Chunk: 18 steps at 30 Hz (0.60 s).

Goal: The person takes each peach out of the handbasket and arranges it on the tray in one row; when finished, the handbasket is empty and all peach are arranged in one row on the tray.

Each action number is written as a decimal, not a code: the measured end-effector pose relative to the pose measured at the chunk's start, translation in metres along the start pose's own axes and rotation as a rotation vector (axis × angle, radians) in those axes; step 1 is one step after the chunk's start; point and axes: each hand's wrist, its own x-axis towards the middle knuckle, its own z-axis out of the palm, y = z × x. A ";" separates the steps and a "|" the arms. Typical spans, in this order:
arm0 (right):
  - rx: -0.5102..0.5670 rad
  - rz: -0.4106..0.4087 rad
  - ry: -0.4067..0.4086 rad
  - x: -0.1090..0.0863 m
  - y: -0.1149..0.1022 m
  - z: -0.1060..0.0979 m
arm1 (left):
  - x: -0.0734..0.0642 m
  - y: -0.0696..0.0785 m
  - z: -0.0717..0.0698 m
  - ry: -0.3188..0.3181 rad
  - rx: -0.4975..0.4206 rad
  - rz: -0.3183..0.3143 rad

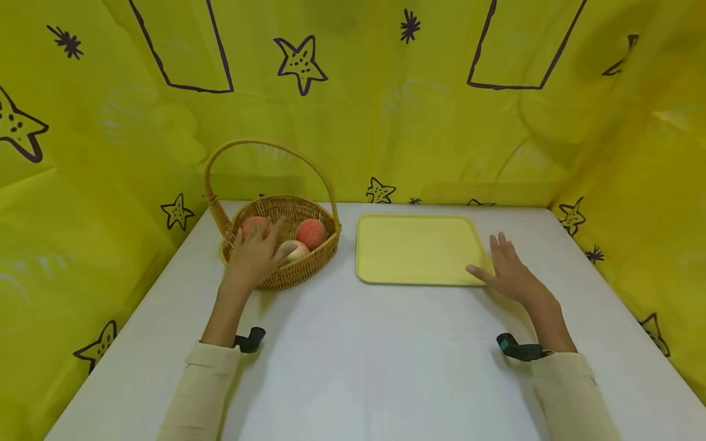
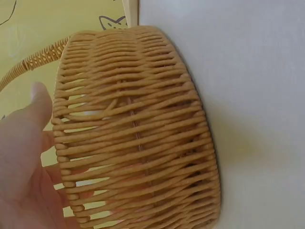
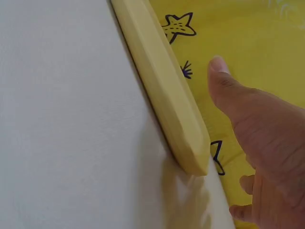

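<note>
On the left of the table stands a wicker basket (image 1: 306,269) with a tall arched handle. Inside it lie two reddish-pink balls (image 1: 312,233) and a cream-white ball (image 1: 298,250). My left hand (image 1: 252,257) hovers over the basket's near left rim, fingers spread, partly hiding the left pink ball. In the left wrist view, the woven basket wall (image 2: 138,133) hides part of the fingers; whether they touch a ball cannot be told. A yellow rectangular tray (image 1: 416,248) lies to the basket's right. Beside its right edge, my right hand (image 1: 513,274) is held with fingers extended, holding nothing.
The white tabletop (image 1: 353,349) extends in front of the basket and tray. Yellow cloth (image 1: 353,122) printed with dark stars hangs behind and along both sides. A dark wrist camera (image 1: 250,340) is strapped to the left wrist, another (image 1: 518,349) to the right.
</note>
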 end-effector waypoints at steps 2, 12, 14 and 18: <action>0.044 0.005 -0.004 0.003 0.006 0.006 | 0.001 0.001 0.002 0.028 -0.007 0.042; 0.148 -0.015 0.117 0.006 0.020 0.029 | 0.001 0.000 0.016 0.034 -0.190 0.121; 0.152 -0.026 0.127 0.006 0.024 0.030 | 0.001 0.001 0.017 0.034 -0.183 0.117; 0.191 -0.038 0.130 0.009 0.030 0.032 | 0.004 0.001 0.017 0.025 -0.205 0.110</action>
